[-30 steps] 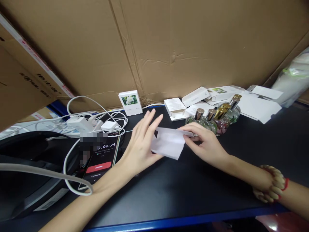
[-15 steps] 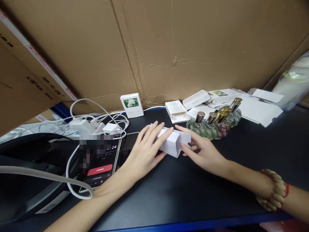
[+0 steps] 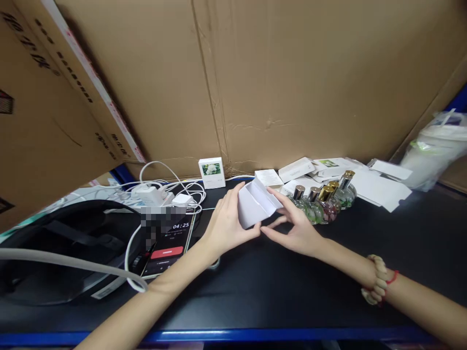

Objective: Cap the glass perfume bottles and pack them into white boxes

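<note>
A small plain white paper box (image 3: pixel 252 208) is held above the black table, tilted, with a flap standing up along its far right side. My left hand (image 3: pixel 228 218) grips it from the left, fingers along the far edge and thumb under the near edge. On the right, my right hand (image 3: pixel 297 228) has its index finger against the flap and its thumb near the box's lower corner. Just beyond that hand stand several round glass perfume bottles (image 3: pixel 315 211) with gold and silver caps. What the box holds, if anything, cannot be seen.
White cartons (image 3: pixel 297 170), some flattened, lie behind the bottles. A white box with a flower picture (image 3: pixel 212 174) stands upright by the cardboard wall (image 3: pixel 292 87). Leftward are tangled white cables, a lit phone (image 3: pixel 170 243) and a black headset-like object (image 3: pixel 69 253). A bagged cup (image 3: pixel 434 146) stands far right.
The box has been turned and tipped, so its broad face and raised flap now show. My left hand has shifted its grip to the box's sides. The whole view has moved slightly.
</note>
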Demonstrator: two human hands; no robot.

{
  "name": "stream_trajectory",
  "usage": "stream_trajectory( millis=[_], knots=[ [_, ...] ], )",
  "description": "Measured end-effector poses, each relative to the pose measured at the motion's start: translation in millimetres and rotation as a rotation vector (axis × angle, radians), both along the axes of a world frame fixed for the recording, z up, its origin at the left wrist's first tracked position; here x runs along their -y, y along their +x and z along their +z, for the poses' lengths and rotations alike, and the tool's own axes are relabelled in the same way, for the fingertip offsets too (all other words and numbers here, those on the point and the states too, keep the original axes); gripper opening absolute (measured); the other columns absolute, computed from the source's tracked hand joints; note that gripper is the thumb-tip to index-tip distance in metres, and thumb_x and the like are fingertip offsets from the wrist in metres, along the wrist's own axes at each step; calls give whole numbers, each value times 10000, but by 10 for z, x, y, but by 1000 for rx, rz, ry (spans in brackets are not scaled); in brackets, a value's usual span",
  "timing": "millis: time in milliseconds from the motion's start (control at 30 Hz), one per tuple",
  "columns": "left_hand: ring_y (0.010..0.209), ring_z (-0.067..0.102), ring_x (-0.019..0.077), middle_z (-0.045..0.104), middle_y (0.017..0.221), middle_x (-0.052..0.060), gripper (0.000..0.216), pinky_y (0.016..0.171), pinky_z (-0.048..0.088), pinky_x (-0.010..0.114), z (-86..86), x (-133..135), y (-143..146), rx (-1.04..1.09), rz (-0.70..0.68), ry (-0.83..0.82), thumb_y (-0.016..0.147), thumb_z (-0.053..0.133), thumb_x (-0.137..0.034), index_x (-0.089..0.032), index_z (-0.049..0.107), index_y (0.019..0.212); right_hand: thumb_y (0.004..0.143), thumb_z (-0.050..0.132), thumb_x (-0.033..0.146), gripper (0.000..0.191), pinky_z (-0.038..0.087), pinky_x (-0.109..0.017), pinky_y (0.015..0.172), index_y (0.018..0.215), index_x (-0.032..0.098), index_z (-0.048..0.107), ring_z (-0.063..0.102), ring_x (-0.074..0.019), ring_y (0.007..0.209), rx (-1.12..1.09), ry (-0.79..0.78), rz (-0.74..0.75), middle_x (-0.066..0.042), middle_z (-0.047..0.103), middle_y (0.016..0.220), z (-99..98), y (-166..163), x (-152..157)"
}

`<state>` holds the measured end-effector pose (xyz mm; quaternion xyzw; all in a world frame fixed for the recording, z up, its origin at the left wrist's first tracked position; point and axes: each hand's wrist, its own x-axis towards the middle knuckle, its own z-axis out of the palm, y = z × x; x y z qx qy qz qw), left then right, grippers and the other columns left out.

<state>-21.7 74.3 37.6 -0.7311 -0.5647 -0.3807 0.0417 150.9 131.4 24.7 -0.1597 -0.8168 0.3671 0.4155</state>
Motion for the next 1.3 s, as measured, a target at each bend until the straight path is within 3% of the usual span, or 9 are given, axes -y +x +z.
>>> stream_trajectory(
  millis=[100,200,400,600,733,1000,1100,1200,1300],
  knots=[
    [1069,571,299,536,1218,169,744,843,490,432,84,-92,30,58,21,10,641,633,-294,-156,280,1281,739,617,256,678,584,-236,591,1367,209,366,597,-181,943,27,-17,-21,-138,475,1327,225,-103,-89],
    [1036,589,270,559,1183,131,681,838,496,409,211,-244,48,71,20,26,639,641,-268,-185,322,1234,799,529,321,508,559,-242,515,1289,198,474,619,-183,852,87,-102,-72,-120,581,1187,520,-233,-252],
    [1168,491,309,501,1248,173,735,941,413,470,478,-534,57,10,56,28,594,653,-181,-137,314,1244,827,433,289,385,490,-204,404,1162,170,581,610,-139,680,106,-177,-205,-85,652,1011,903,-430,-504],
    [1099,548,332,578,1153,149,671,891,423,500,503,-584,62,-83,71,-96,580,682,-167,-148,377,1178,779,481,207,364,487,-249,451,1096,124,639,568,-130,515,188,-90,-234,-38,674,686,871,-323,-590],
    [1116,532,335,575,1146,130,628,902,405,500,498,-578,80,-112,83,-132,599,692,-202,-174,393,1151,723,492,127,310,486,-253,564,951,130,702,608,-152,632,223,-7,-315,-39,700,725,899,-235,-644],
    [1159,483,341,536,1203,138,673,922,378,513,525,-542,131,-78,118,-129,615,691,-202,-174,367,1204,689,518,121,427,468,-258,501,1095,120,651,544,-127,478,209,71,-437,11,637,522,945,-209,-633],
    [1101,540,340,572,1168,151,644,884,420,492,545,-513,146,-3,156,-119,623,704,-268,-161,377,1167,745,539,205,457,500,-257,476,1194,126,573,571,-126,502,83,-94,-354,-4,656,594,965,-245,-586],
    [970,620,318,633,1063,145,599,755,490,417,573,-488,150,112,200,-112,680,664,-466,-161,394,1120,761,576,297,495,537,-252,513,1232,156,514,638,-147,690,6,-307,-258,-55,697,862,989,-292,-525],
    [899,646,301,663,984,124,619,655,499,354,590,-476,159,270,209,-89,640,665,-566,-178,432,1062,717,637,327,506,555,-259,576,1191,194,519,637,-177,878,52,-387,-144,-72,655,1095,981,-325,-476]
  ],
)
